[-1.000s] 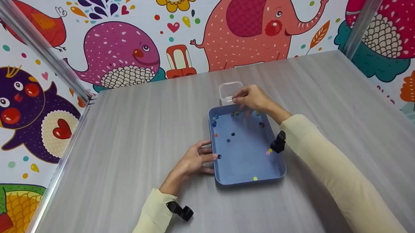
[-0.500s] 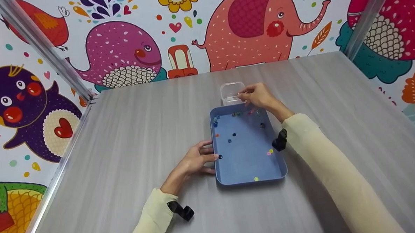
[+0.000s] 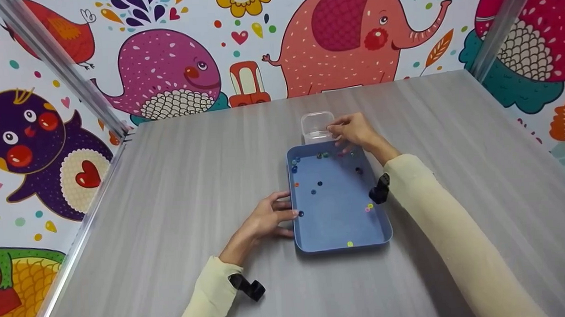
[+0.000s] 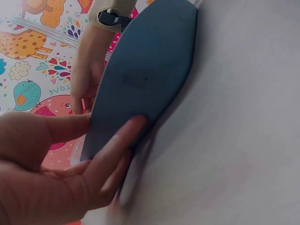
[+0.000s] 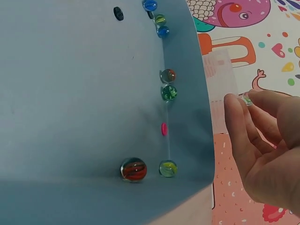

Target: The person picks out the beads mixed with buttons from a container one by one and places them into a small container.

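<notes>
Since a second ago, almost nothing has moved on my feed except the right hand, which has drifted from above the far wall of the blue tray to the rim of the clear plastic box at the tray's 12 o'clock. At 9 o'clock of the tray my left hand rests on the grey table, its relaxed fingers pressing the tray's outer wall. At the right, the right hand's fingertips pinch a small clear marble beside the box, with loose marbles lying along the tray's far wall.
</notes>
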`<state>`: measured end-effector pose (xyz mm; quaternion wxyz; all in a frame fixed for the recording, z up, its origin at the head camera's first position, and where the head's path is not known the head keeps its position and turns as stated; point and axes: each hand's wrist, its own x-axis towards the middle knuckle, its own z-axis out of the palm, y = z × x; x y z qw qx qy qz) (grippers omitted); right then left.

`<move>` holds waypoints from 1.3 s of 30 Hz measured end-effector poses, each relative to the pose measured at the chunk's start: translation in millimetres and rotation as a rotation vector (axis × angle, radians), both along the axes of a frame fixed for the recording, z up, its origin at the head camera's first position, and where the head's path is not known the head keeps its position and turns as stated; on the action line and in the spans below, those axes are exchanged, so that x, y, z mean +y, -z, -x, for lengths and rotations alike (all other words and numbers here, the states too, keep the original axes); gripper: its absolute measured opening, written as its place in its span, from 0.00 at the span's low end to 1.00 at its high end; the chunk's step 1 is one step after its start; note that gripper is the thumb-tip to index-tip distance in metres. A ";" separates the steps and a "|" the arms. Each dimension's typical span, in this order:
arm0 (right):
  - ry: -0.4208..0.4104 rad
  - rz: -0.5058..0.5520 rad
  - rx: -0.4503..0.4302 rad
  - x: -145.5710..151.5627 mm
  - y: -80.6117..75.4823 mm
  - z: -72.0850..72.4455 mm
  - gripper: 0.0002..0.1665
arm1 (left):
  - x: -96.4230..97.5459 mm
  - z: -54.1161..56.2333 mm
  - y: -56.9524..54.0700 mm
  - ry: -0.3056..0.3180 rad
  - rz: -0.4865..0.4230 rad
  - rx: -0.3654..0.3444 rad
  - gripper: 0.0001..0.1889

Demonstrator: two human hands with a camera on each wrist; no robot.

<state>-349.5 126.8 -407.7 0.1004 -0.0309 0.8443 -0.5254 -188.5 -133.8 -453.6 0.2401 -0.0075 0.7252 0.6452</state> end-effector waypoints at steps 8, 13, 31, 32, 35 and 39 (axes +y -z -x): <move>0.006 0.031 -0.018 0.1 4.1 0.7 0.19 | 0.3 0.2 1.2 -0.011 -0.032 -0.012 0.36; 0.018 0.041 -0.017 -2.3 4.9 0.5 0.18 | -0.8 0.9 1.4 -0.018 -0.018 -0.018 0.35; 0.065 0.101 0.043 -4.9 7.9 -8.7 0.19 | -0.5 2.1 1.7 -0.017 -0.017 -0.012 0.36; 0.064 0.099 0.047 -5.3 8.4 -10.0 0.19 | -0.5 2.1 2.0 -0.015 -0.020 -0.011 0.35; 0.056 0.103 0.054 -7.0 10.1 -13.4 0.20 | -0.3 1.9 2.4 -0.009 -0.022 -0.015 0.35; 0.047 0.112 0.058 -10.0 11.8 -17.1 0.20 | -0.4 1.3 2.1 -0.006 -0.021 -0.015 0.35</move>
